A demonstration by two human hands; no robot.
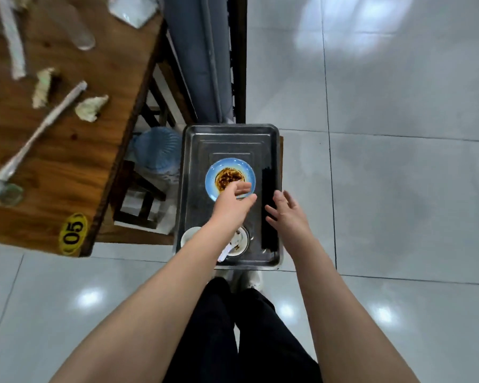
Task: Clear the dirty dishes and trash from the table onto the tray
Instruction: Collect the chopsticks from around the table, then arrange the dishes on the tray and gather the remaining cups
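Left grip (234, 199) released, fingers loose over the near edge of the blue plate (227, 163), which sits mid-tray (188, 161). Right grip (286, 214) spread open just beside it, above the black chopsticks (268, 178). 2 crumpled tissues (91, 107) lie on the worktop (108, 78).

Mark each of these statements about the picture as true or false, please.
1. The blue plate lies on the tray. True.
2. The left hand grips a bowl. False: its fingers are relaxed and hold nothing.
3. Crumpled napkins lie on the table. True.
4. The right hand holds a glass. False: it is open and empty, over the tray.
5. The blue plate is clean. False: brown sauce covers its middle.
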